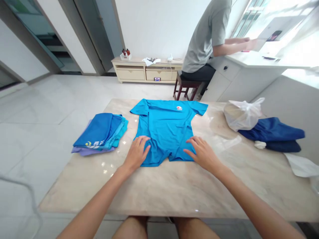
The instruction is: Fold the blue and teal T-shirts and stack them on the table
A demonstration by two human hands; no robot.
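Note:
A bright blue T-shirt lies spread out on the marble-topped table, its sleeves pointing away from me and a small red and white logo near the collar end. The hem nearest me is wrinkled and bunched in the middle. My left hand rests at the shirt's lower left edge, fingers spread and curved over the cloth. At the lower right edge is my right hand, its fingers likewise apart on the fabric. Neither hand grips the cloth.
A stack of folded blue and purple clothes sits at the left. On the right are a tied white plastic bag and dark blue garments. Beyond the table, a person sits on a stool at a white counter.

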